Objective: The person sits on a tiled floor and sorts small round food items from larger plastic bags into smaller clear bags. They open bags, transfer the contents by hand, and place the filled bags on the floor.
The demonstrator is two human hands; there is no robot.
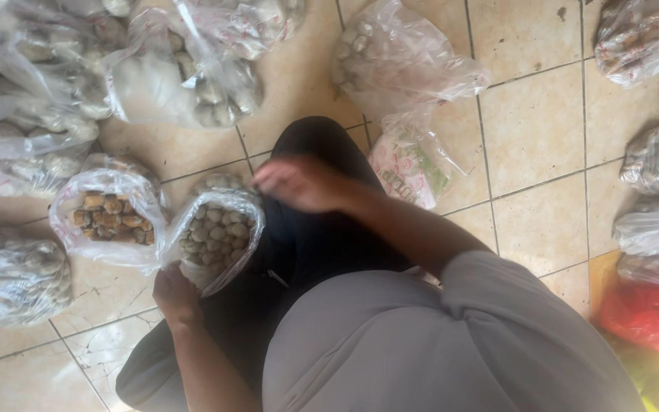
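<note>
Two open plastic bags sit just past the left hand [175,294]: the bag of pale round pieces [216,236], whose lower edge that hand pinches, and touching it, farther left, a bag of brown chunks [108,216]. Right hand [299,183] hovers blurred just right of the pale bag's mouth, fingers loosely curled, holding nothing I can make out. Beyond both hands, more filled clear bags [32,99] crowd the tiled floor [535,130].

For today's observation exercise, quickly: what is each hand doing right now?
Left hand: closed on the edge of the open bag of pale round pieces.
Right hand: above the lap, blurred; holding nothing visible, grip cannot be told.
</note>
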